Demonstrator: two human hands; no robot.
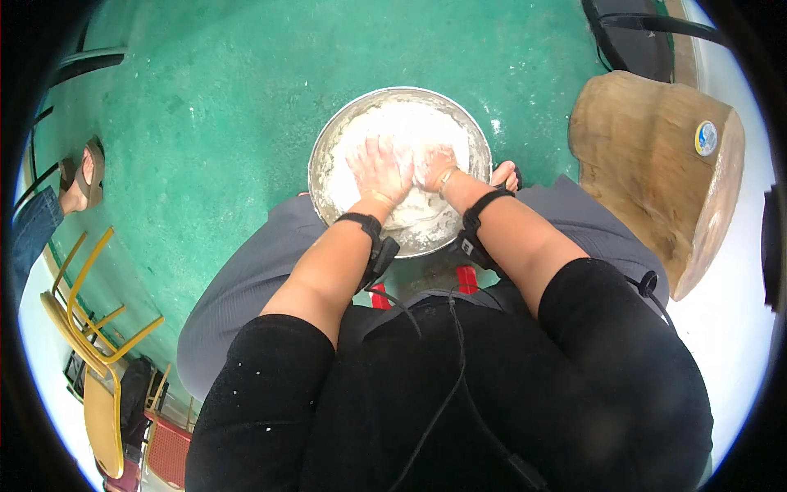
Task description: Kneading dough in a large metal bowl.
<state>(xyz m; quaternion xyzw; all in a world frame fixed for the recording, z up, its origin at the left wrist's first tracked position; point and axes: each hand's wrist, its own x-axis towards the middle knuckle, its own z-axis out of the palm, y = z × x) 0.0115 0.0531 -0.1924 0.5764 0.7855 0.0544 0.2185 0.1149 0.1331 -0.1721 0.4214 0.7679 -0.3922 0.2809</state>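
A wide metal bowl [484,135] holds a white floury dough [414,121], its inner wall smeared with white residue. My left hand [383,168] lies flat on the dough with the fingers stretched out, pointing to the far side. Right beside it, my right hand [434,166] presses into the same white mass. Its fingers look curled down, and their tips are hidden. A thin bracelet circles the right wrist. Both hands are dusted white.
My grey-trousered knees flank the bowl, with red stool-like parts [466,279] below it. A wooden stump seat [648,156] stands at right. Yellow-framed chairs [102,361] are at lower left. Another person's sandalled foot [88,174] shows at far left on the green floor [221,123].
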